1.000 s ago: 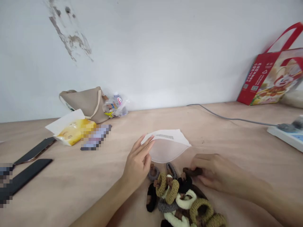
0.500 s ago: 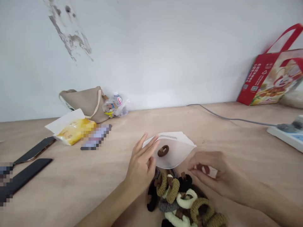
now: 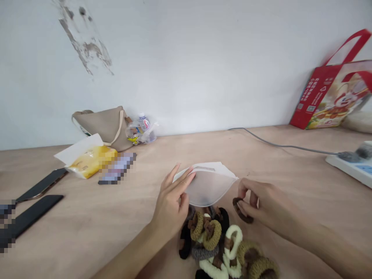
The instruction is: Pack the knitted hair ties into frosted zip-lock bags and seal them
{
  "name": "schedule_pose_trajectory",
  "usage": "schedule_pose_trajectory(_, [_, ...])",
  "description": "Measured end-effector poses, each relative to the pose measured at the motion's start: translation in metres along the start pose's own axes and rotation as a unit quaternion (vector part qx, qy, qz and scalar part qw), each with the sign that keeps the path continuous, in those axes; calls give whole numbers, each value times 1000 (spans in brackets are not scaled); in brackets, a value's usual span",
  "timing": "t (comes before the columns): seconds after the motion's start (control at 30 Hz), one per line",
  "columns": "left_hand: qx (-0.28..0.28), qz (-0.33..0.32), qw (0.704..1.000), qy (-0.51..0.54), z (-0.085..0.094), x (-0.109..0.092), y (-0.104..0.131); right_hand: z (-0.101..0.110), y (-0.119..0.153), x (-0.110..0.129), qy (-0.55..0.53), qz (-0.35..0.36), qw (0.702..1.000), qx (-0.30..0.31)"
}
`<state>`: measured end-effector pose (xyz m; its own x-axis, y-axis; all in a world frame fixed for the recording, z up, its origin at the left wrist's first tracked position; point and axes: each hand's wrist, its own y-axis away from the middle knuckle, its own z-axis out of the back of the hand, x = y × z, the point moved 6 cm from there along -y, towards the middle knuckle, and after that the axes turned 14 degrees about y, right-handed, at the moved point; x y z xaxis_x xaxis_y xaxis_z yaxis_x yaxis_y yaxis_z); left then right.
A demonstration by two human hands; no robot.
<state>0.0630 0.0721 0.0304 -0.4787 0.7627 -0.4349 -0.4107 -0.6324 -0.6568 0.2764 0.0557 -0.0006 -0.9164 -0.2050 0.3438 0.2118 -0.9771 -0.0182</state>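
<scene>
My left hand [image 3: 173,197] has its fingers stretched out and apart, lying on the left side of a translucent white pouch [image 3: 210,190]. A dark grey strip runs along the pouch's top. Between the thumb and fingers of my right hand [image 3: 255,199] is a dark brown hair tie [image 3: 240,212], just right of the pouch. Below both lies a heap of thick fabric hair ties in several colours: a tan one [image 3: 212,235], a cream one [image 3: 233,242], a grey one [image 3: 204,254] and a black one [image 3: 185,242].
A yellow tissue pack [image 3: 95,161], a phone [image 3: 117,169], black flat devices [image 3: 35,215] and a beige bag [image 3: 106,126] sit at left. A bottle in clear plastic [image 3: 144,128] stands near the wall. At right are a red bag [image 3: 325,97], a grey cable [image 3: 276,144] and a power strip [image 3: 345,164].
The brown hair tie seen against the pouch no longer shows there. My right hand has a dark brown hair tie, and a cream one in the heap has turned upright.
</scene>
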Motion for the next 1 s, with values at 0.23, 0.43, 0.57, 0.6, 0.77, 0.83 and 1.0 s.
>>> schedule_pose_trajectory(0.23, [5, 2, 1000, -14, 1, -1, 1, 3, 1, -2, 114, 81, 990, -20])
schedule_pose_trajectory(0.43, [11, 5, 1000, -13, -1, -3, 1, 8, 8, 22, 47, 191, 976, -98])
schedule_pose_trajectory(0.57, [21, 15, 1000, -6, -5, -7, -1, 24, 14, 41, -55, 234, 927, -289])
schedule_pose_trajectory(0.6, [23, 17, 1000, -7, -6, -7, -1, 25, 14, 43, -56, 234, 921, -307])
schedule_pose_trajectory(0.77, [30, 26, 999, -9, -6, -7, 0, 27, 15, 39, -127, 255, 944, -165])
schedule_pose_trajectory(0.83, [29, 30, 999, -9, -5, -6, 0, 23, 17, 33, -128, 246, 960, -46])
schedule_pose_trajectory(1.0, [23, 34, 999, -8, -2, -4, 1, 13, 27, 27, -109, 260, 948, 147])
